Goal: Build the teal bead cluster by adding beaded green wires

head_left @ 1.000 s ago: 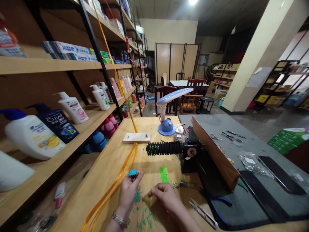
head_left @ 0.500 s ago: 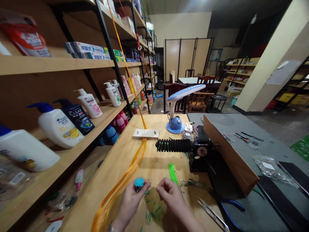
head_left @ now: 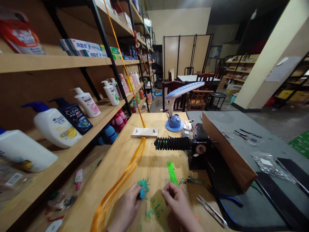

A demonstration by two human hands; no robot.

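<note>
Head view, lower centre: one left hand [head_left: 127,203], fingers clamped on one blue piece [head_left: 142,193]; one teal bead heap [head_left: 144,183] just above; one green strand bundle [head_left: 172,172]; one right hand [head_left: 175,197], thumb and forefinger together, contents unclear.

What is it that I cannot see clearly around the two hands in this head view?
Head view, blue item: partly hidden by the left hand.
Head view, right hand: anything in its pinch is too small to tell.
Head view, orange strands: lower ends cut off by the bottom edge.
</note>
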